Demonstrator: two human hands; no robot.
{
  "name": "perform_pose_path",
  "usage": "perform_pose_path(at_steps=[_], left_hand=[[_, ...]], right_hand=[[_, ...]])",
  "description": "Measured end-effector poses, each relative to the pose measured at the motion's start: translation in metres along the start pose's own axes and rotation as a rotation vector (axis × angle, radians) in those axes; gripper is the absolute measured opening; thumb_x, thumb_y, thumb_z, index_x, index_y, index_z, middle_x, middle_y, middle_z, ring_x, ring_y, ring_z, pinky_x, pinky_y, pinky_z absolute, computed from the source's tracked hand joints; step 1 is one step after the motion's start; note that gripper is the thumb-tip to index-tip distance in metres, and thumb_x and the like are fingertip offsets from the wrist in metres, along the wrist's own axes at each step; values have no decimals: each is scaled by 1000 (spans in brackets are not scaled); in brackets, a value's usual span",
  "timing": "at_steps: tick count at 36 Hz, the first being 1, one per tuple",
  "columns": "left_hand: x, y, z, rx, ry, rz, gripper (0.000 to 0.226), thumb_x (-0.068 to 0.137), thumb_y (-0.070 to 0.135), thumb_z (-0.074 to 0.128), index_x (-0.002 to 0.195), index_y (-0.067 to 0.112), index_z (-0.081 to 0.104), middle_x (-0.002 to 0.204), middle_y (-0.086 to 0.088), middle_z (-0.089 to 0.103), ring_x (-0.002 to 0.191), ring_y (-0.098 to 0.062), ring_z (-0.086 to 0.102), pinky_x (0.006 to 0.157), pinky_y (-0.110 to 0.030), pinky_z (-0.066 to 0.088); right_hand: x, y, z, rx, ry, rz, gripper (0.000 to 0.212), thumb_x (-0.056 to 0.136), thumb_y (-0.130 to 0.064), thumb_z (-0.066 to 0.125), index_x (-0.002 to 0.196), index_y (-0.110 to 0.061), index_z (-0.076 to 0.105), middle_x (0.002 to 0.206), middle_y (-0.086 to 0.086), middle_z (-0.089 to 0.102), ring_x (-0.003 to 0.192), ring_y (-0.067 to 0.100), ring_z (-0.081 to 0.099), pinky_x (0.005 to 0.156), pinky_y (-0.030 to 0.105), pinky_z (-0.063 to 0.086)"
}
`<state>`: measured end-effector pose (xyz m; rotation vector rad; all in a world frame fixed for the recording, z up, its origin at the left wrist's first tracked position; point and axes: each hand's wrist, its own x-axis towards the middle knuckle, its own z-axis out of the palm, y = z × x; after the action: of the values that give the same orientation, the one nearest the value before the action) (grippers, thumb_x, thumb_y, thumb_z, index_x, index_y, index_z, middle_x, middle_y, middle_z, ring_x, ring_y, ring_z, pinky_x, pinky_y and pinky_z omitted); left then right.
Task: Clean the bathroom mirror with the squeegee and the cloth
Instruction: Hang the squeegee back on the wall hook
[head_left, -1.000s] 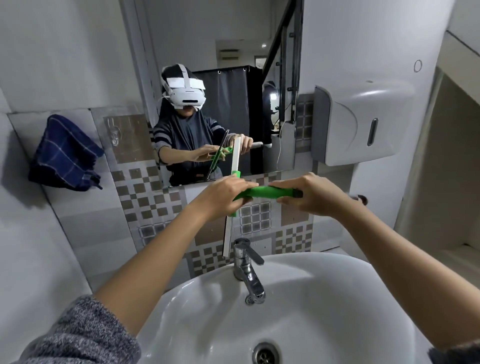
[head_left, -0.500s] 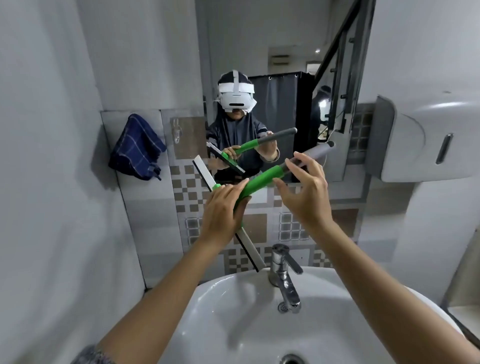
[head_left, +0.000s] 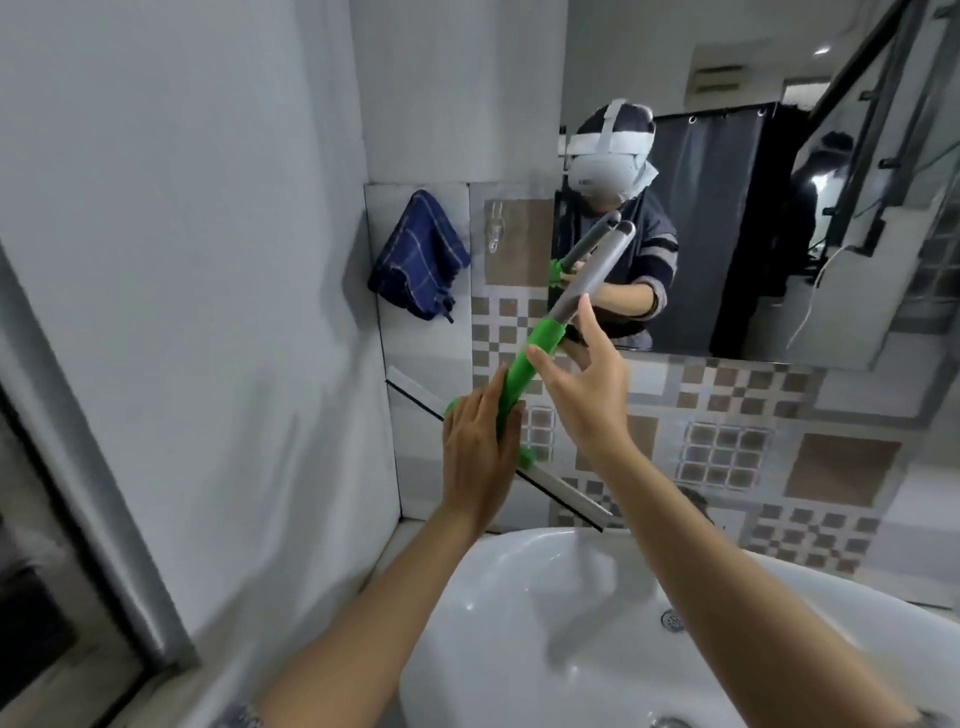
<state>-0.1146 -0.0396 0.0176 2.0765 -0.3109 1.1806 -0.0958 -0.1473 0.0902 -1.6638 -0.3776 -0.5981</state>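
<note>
The squeegee (head_left: 535, 353) has a green grip, a grey shaft and a white blade; it points up and right toward the mirror (head_left: 753, 218). My left hand (head_left: 480, 452) holds the lower green grip, just above the blade, which slants down to the right behind it. My right hand (head_left: 584, 384) is beside the upper green grip with fingers spread, thumb and fingertips near the handle but not closed on it. The blue checked cloth (head_left: 421, 254) hangs on the left wall, apart from both hands.
A white sink (head_left: 545, 623) lies below the hands, its tap mostly hidden behind my right forearm. Patterned tiles (head_left: 737, 447) run under the mirror. A grey side wall (head_left: 182, 312) stands close on the left, with a clear hook (head_left: 495, 228) beside the cloth.
The squeegee has swung from level to steeply tilted, its shaft now pointing up at the mirror. My right hand has let go of the handle and opened. The view has turned left.
</note>
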Motion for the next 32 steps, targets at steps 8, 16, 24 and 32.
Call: perform_pose_path(at_steps=[8, 16, 24, 32], left_hand=[[-11, -28, -17, -141, -259, -59, 52, 96, 40, 34, 144, 31, 17, 114, 8, 52, 99, -7, 53, 86, -28, 49], [-7, -51, -22, -197, -309, -197, 58, 94, 27, 48, 138, 38, 11, 98, 13, 51, 87, 13, 54, 78, -13, 50], [6, -70, -9, -188, -291, -268, 60, 94, 31, 49, 144, 31, 16, 93, 12, 52, 87, -7, 58, 80, -30, 55], [17, -85, 8, -175, -302, -248, 62, 94, 29, 49, 141, 38, 10, 101, 5, 55, 86, -4, 57, 81, -26, 54]], right_hand=[[8, 14, 24, -10, -164, -35, 83, 76, -7, 73, 144, -21, 28, 134, -6, 48, 110, 9, 54, 88, 24, 52], [18, 26, 43, 58, -338, 3, 81, 76, -1, 71, 142, -27, 31, 131, -10, 46, 112, 6, 53, 81, 35, 57], [42, 43, 56, 95, -397, 33, 82, 76, -1, 71, 141, -30, 31, 136, -11, 45, 110, 4, 52, 83, 19, 51], [57, 62, 62, 81, -384, 56, 81, 76, 0, 71, 142, -26, 31, 120, -23, 45, 114, 5, 49, 97, 34, 48]])
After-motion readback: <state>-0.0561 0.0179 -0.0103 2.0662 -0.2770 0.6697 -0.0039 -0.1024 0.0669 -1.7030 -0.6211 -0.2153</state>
